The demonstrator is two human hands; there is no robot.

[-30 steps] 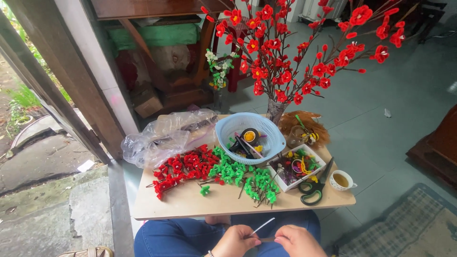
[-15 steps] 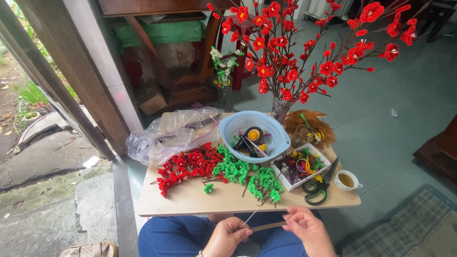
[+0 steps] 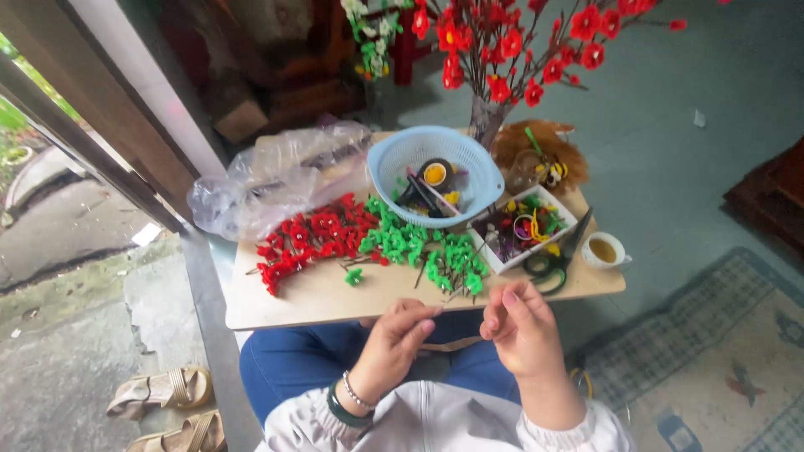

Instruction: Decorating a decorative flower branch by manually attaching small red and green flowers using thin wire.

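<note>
My left hand (image 3: pixel 400 335) and my right hand (image 3: pixel 521 328) hover over my lap, just in front of the wooden board (image 3: pixel 318 297). Both have their fingers pinched together. A thin pale stick (image 3: pixel 449 344) runs level between them, and each hand seems to grip one end. On the board just beyond my fingers lie a pile of green bead sprigs (image 3: pixel 423 249) and a pile of small red flowers (image 3: pixel 311 237). One green sprig (image 3: pixel 354 275) lies apart from the piles.
Behind the piles sit a blue basket (image 3: pixel 392 163) of tools, a white tray (image 3: pixel 500 261) of beads, green-handled scissors (image 3: pixel 548 266), a cup of tea (image 3: pixel 604 249), a clear plastic bag (image 3: pixel 276 176) and a red blossom tree (image 3: pixel 502 50). Sandals (image 3: pixel 159 391) lie left, a rug (image 3: pixel 737 351) right.
My hands have come up closer to the board's edge. The stick, which slanted upward from my left hand, now lies level between both hands. The view has drawn nearer.
</note>
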